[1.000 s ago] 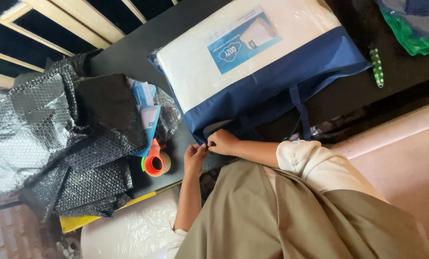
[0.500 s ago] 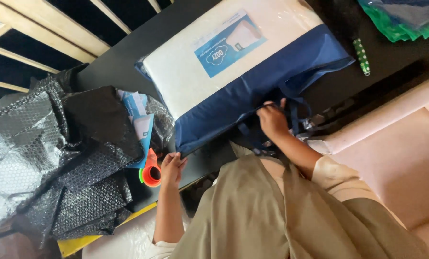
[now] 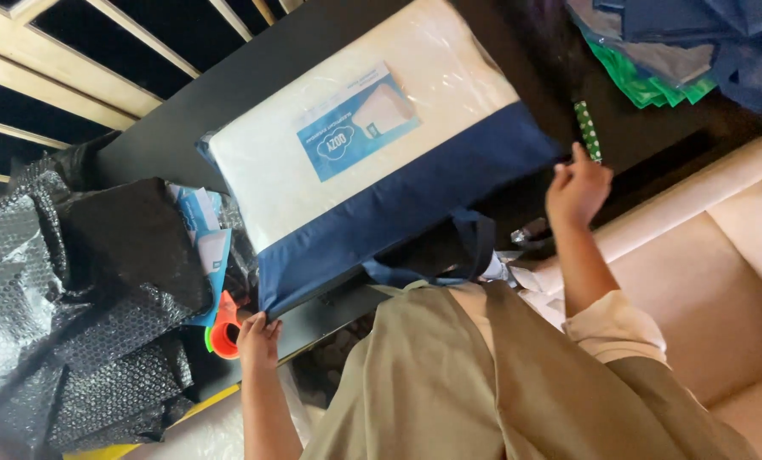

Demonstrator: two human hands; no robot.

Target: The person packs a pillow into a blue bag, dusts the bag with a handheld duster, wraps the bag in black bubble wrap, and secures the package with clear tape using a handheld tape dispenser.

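A white pillow in a clear and navy carry bag (image 3: 398, 183) with a blue label lies on a black table (image 3: 228, 94). My left hand (image 3: 257, 335) pinches the bag's navy corner nearest me, right beside an orange tape dispenser (image 3: 224, 330). My right hand (image 3: 575, 186) is at the opposite end of the navy edge, fingers closed at that corner. The bag's navy handles (image 3: 475, 247) hang over the table edge between my arms.
Crumpled black bubble wrap (image 3: 66, 298) is piled at the left, with a small blue and white box (image 3: 206, 243) against it. A green dotted stick (image 3: 587, 128) lies by my right hand. Folded green and blue fabric (image 3: 662, 51) sits far right. A beige cushion (image 3: 739, 255) is at the right.
My right hand slid from beside my left hand along the bag's navy edge to its far corner. My left hand stayed at the near corner.
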